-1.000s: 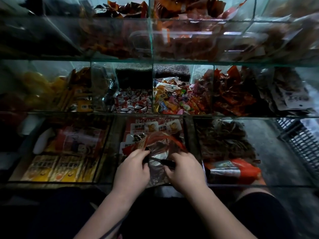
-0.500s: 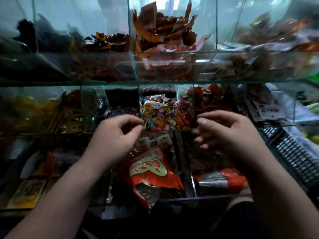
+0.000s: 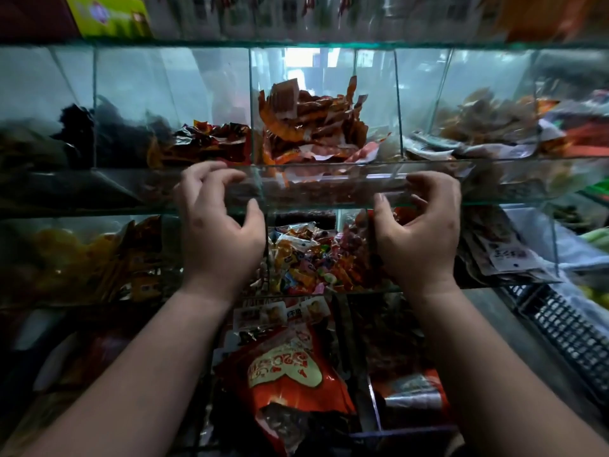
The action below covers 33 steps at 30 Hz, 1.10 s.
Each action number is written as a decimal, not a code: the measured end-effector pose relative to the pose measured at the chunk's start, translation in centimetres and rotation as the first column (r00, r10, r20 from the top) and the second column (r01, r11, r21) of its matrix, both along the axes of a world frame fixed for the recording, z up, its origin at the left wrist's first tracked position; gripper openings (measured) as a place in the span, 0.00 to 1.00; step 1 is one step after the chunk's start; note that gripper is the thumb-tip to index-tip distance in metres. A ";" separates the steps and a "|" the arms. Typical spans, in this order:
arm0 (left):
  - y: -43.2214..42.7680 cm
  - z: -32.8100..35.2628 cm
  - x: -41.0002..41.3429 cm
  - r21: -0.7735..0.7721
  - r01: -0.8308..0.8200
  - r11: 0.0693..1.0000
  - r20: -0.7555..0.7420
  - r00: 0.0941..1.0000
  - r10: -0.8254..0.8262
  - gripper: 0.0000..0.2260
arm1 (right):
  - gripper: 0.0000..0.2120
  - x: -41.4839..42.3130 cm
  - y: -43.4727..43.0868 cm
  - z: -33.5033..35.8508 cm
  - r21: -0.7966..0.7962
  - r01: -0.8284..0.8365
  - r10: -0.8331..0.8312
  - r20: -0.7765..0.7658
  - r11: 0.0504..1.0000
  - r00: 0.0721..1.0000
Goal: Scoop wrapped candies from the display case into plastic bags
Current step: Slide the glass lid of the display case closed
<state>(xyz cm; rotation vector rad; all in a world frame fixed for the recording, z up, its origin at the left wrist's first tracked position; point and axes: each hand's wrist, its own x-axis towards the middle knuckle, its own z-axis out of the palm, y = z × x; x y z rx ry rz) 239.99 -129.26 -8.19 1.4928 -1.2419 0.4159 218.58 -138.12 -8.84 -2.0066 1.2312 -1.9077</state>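
Mixed wrapped candies [image 3: 301, 258] in many colours fill a middle-shelf compartment of the glass display case [image 3: 329, 44], between my two wrists. Above them, a clear plastic container [image 3: 323, 186] lies along the front of the upper shelf. My left hand [image 3: 217, 232] curls round its left end, fingers on top and thumb underneath. At the right end, my right hand [image 3: 425, 235] holds it the same way. No plastic bag is in either hand.
Orange-red snack packets [image 3: 316, 127] are heaped in the upper compartment behind the container. A large red printed bag [image 3: 286, 374] lies in the lower compartment under my forearms. Yellow packets [image 3: 99, 258] sit at the left, and a black crate [image 3: 566, 338] at the right.
My hands let go of the bag low in the case and rose to the upper shelf, spreading apart onto the ends of the clear container. My view tilted upward.
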 end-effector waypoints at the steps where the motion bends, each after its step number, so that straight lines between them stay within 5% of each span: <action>1: 0.2 -0.4 -0.1 -0.011 -0.021 1.000 0.039 0.999 0.022 0.12 | 0.17 0.1 0.0 -0.3 -0.014 -0.001 0.001 -0.030 1.000 1.000; 4: -0.6 -0.6 -1.0 0.052 0.091 0.994 0.149 0.984 -0.098 0.11 | 0.17 0.9 -0.4 -0.3 -0.002 -0.061 0.060 -0.106 0.998 0.993; 9: -4.1 0.5 -2.9 0.156 0.287 0.945 -0.043 0.958 -0.283 0.10 | 0.16 2.8 -1.4 1.5 0.370 -0.269 0.205 0.202 0.889 0.958; 20: -7.0 0.2 -4.5 -0.067 0.263 0.962 -0.271 0.923 -0.271 0.07 | 0.03 4.3 -2.0 1.8 0.352 -0.413 0.212 0.487 0.840 0.847; 26: -7.5 0.0 -4.6 -0.075 0.227 0.971 -0.273 0.932 -0.239 0.06 | 0.02 6.5 -0.9 1.6 0.331 -0.501 0.130 0.718 0.800 0.684; 33: -7.4 0.5 -4.3 0.004 0.259 0.966 -0.291 0.924 -0.246 0.05 | 0.01 5.3 0.3 3.8 0.404 -0.651 0.170 0.753 0.643 0.636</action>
